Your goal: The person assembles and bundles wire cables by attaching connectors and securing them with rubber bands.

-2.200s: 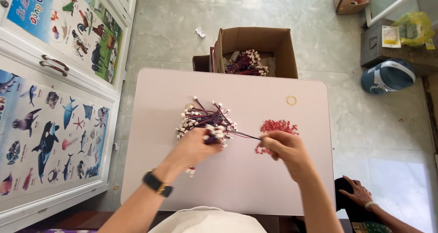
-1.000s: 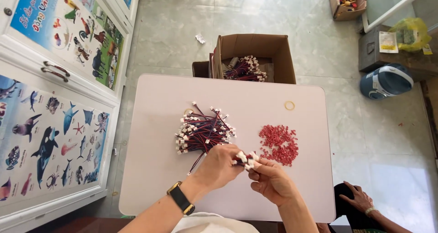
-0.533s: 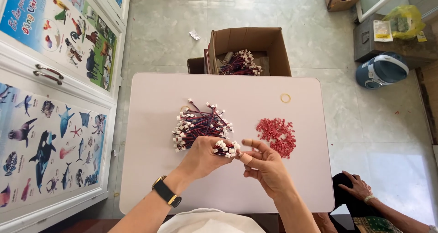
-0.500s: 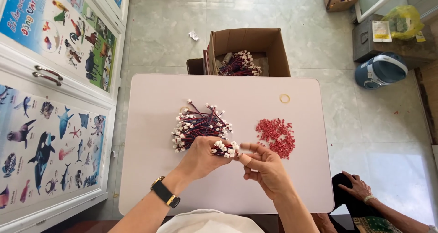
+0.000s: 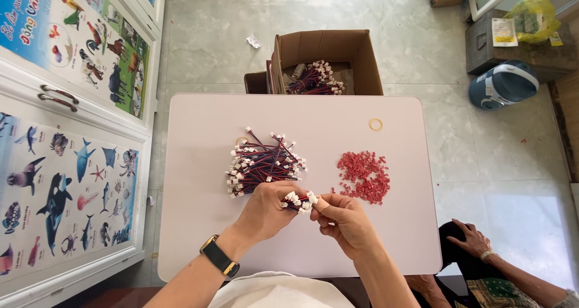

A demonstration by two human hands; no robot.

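Left hand [image 5: 268, 208] is clamped on a small bunch of red-and-black wires with white plastic connectors [image 5: 300, 200] at lower centre, ends fanned toward the right hand [image 5: 344, 220], whose fingers pinch together at one connector, seemingly to work it. Loose pile of same wires [image 5: 264, 163] sits just above on the white table [image 5: 199, 139]; red plastic bits heap [image 5: 363, 175] right. Open cardboard box [image 5: 329, 60] beyond the table; yellow rubber band [image 5: 376, 124] upper right. Nothing blocks.
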